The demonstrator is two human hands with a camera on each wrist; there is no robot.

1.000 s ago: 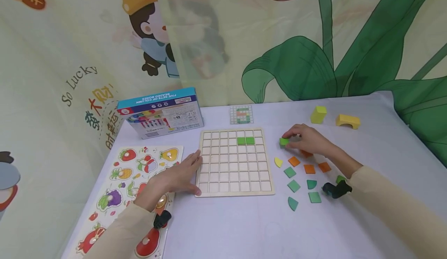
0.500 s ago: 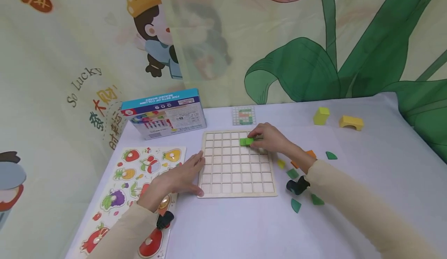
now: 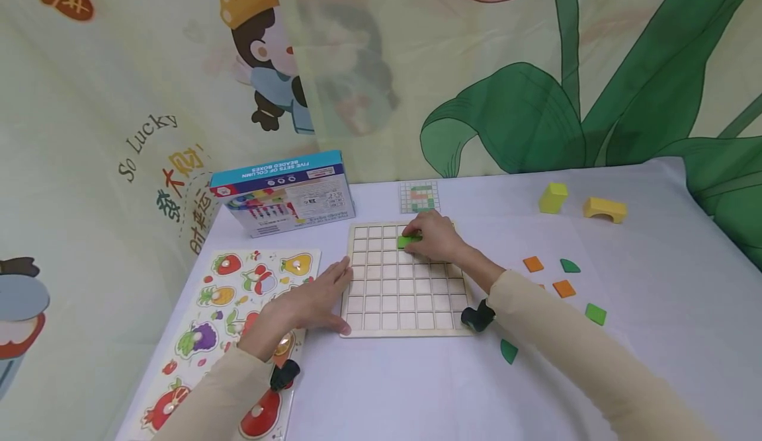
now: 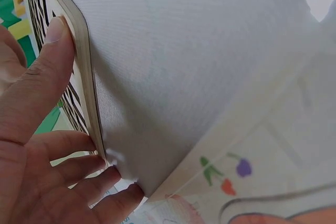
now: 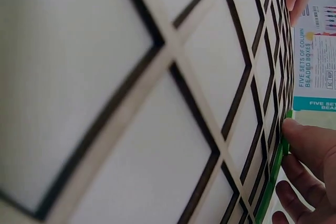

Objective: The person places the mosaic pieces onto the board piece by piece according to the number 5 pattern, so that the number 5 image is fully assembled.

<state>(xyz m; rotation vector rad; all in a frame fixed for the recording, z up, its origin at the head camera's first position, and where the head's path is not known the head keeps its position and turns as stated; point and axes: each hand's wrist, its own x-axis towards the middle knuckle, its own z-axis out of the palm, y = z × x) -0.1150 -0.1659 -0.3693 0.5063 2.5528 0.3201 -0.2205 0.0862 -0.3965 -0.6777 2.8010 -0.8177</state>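
Note:
My left hand rests along the left edge of a wooden grid board, fingers spread and nearly straight, thumb at its near corner. In the left wrist view the thumb lies on the board's rim. My right hand is over the board's upper part, its thumb and fingers pinching a green square tile at a cell in the second row from the far edge. The right wrist view shows green tile edges beside the fingertips. The hand hides the cells just right of the held tile.
A picture card and an upright printed box stand beyond the board. A fruit puzzle board lies left. Orange tiles, green tiles, a yellow block and a yellow arch block are on the right.
My right hand has carried a green square tile leftward from the loose pieces on the right onto the board, past the two green tiles there. The left hand has stayed at the board's edge.

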